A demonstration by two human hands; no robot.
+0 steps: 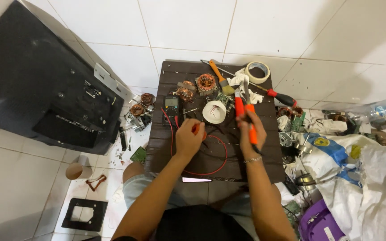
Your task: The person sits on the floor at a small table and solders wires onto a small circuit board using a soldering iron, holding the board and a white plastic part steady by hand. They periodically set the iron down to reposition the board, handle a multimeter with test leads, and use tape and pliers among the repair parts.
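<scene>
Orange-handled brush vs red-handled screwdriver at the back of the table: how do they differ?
The brush has an orange handle and pale bristles; the screwdriver has a red-and-black handle and a thin metal shaft. The brush lies left of the tape roll, the screwdriver to its right. Both lie flat, unheld, on the dark table.

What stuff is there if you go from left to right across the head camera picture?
Big black panel → paper cup → multimeter → left hand → white round piece → right hand gripping orange-handled pliers → white sack.
</scene>
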